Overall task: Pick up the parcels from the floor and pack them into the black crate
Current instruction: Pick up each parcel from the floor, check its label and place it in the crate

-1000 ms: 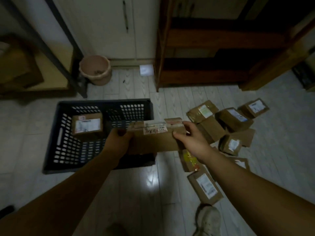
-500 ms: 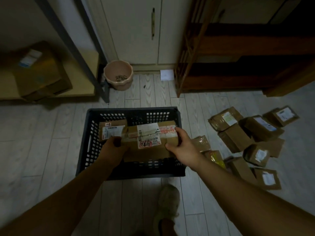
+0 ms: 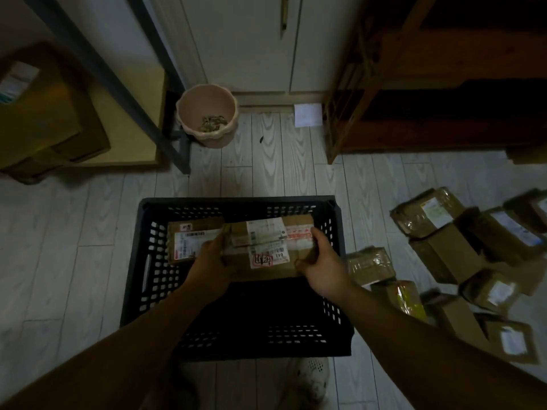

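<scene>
Held parcel (image 3: pixel 268 247): a white barcode label bears the digits "841" at its right end; beside it lies a red-bordered stamp, its characters illegible. Second parcel (image 3: pixel 189 242) in the black crate (image 3: pixel 148 291): printed label, text too small to read.
</scene>
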